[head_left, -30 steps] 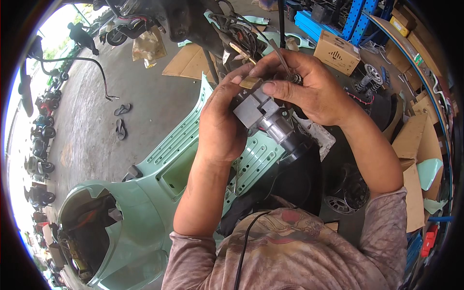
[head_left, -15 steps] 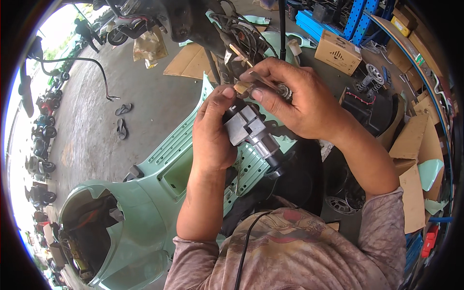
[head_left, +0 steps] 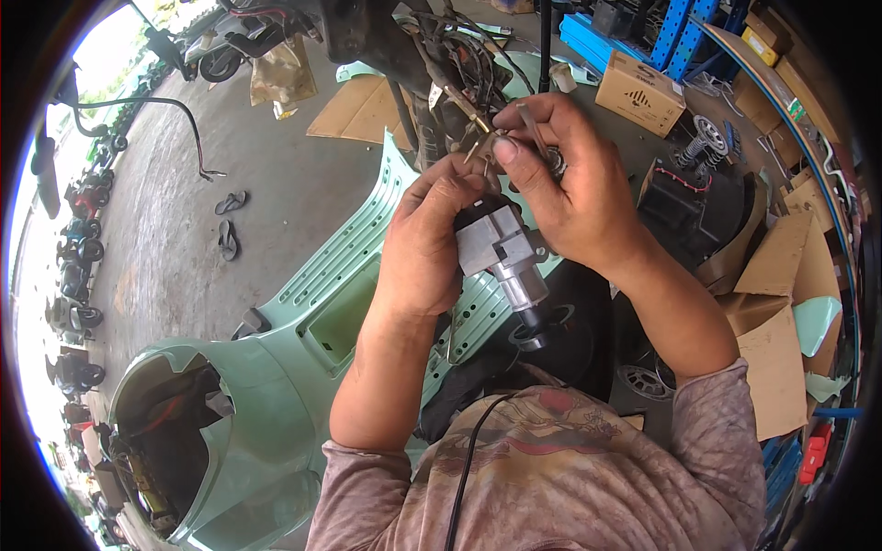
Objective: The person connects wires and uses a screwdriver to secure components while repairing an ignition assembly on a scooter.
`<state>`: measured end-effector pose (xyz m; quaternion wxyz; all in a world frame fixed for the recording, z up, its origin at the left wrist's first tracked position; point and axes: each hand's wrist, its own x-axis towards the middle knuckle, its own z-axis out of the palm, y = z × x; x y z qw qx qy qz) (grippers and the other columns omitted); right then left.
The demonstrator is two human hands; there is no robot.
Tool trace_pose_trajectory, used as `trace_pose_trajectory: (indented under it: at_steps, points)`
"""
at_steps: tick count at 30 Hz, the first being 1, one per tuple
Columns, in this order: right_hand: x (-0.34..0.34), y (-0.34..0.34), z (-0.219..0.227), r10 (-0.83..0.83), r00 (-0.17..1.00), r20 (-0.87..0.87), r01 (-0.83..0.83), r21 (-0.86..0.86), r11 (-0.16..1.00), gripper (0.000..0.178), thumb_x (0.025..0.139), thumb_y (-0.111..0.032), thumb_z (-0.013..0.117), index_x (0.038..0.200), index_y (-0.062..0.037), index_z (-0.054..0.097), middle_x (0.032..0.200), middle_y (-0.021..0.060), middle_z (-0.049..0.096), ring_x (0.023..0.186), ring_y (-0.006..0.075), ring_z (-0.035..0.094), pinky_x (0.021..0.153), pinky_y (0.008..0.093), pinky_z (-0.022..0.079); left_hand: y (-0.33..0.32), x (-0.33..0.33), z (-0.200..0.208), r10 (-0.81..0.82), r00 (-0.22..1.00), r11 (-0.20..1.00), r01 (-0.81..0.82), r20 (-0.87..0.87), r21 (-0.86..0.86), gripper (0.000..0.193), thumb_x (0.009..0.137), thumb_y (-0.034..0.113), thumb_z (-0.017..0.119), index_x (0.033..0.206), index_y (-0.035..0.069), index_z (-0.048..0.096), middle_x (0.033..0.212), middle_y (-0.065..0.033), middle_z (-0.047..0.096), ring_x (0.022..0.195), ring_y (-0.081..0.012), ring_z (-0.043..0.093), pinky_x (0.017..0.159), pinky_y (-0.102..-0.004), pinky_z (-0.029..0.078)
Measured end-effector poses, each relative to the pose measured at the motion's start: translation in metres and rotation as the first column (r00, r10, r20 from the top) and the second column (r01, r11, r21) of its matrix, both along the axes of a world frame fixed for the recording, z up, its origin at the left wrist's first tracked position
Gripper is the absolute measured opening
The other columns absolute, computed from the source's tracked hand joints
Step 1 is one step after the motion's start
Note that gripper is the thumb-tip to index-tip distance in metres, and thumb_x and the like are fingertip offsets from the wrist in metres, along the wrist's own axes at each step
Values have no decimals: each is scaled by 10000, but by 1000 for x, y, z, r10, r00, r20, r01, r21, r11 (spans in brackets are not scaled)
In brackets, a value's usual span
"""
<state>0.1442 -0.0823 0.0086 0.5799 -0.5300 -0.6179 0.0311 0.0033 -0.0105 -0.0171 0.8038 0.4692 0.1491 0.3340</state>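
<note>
Grasped firmly in the curled fingers of the left hand [head_left: 424, 239]: a silver-grey metal assembly with blocky housing, smooth cylindrical barrel and black end [head_left: 501, 243]. Location: raised in front of the torso, mostly between the two hands, tilted, with barrel and black end pointing downward and slightly to the right.

Clasped within the bent fingers of the right hand [head_left: 574, 179]: a thin, flat, grey metal strip [head_left: 527, 121]. Thumb and forefinger brought near each other above the housing. Seen close by the left fingertips: a slim brass-coloured pin [head_left: 474, 150]; cannot tell which fingers, if any, pinch it.

Beyond the hands: a tangle of dark cables [head_left: 469, 72] and a slender brass-tipped metal rod [head_left: 470, 112].

Noted below and left of the left forearm: a glossy mint-green plastic scooter body [head_left: 266, 395], with slotted footboard passing behind the left wrist. On the grey concrete floor [head_left: 165, 230]: dark flat sandals [head_left: 228, 241], apart from the green body, plus a flattened brown cardboard sheet [head_left: 354, 112]. To the right: a closed brown cardboard box [head_left: 640, 96], near a blue perforated metal rack [head_left: 684, 46]
</note>
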Motion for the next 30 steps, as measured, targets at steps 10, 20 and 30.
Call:
trace_pose_trajectory:
  at_steps: [10,20,30]
  points:
    - [-4,5,-3,139,987,74,-120,-219,968,188,839,-117,663,990,-8,638,907,105,692,828,229,677,764,330,518,-12,-20,-11,107,985,991,-117,-136,-62,268,881,172,475,1069,5,566,966,-92,617,849,-194,632,761,-375,562]
    - [-16,22,-41,83,996,-29,-82,9,997,126,877,-112,644,934,-20,578,850,99,673,801,267,678,723,356,515,2,-29,-7,-39,997,946,14,-73,-324,216,880,178,509,1000,18,591,870,-52,573,764,-156,585,662,-302,509]
    - [-13,29,-43,236,876,-420,-342,-199,918,110,860,-60,630,920,-2,558,851,63,618,814,127,582,754,291,482,-3,-27,-15,173,950,981,-190,-259,-40,257,912,168,485,1072,-2,591,910,-72,625,783,-155,614,713,-315,533]
